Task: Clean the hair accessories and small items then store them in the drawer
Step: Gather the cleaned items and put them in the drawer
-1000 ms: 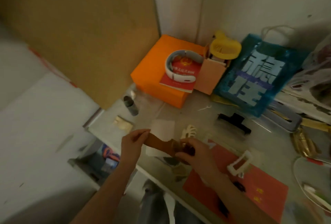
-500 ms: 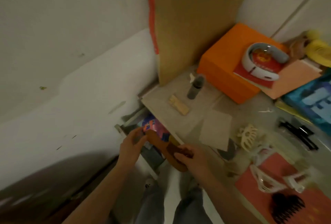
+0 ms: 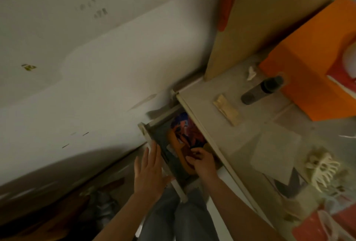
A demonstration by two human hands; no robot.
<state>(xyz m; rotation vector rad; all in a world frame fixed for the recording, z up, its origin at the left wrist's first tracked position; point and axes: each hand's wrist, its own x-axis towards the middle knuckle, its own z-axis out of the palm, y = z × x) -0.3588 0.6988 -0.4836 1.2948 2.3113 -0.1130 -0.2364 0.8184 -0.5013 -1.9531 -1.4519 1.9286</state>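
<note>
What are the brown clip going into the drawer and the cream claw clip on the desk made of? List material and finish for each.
Brown clip: probably plastic or a leather-look cover, matte; flat, long, uniformly brown with no glints. Blur leaves this open. The right hand holds it in the drawer.
Cream claw clip: likely moulded plastic, smooth and slightly glossy; thin curved teeth, uniform ivory colour.

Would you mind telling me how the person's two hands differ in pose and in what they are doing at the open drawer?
The left hand lies flat with straight fingers against the drawer's outer front edge; the right hand is inside the drawer. The left hand holds nothing, while the right hand's fingers curl on the brown hair clip. Both are at the same open drawer.
</note>
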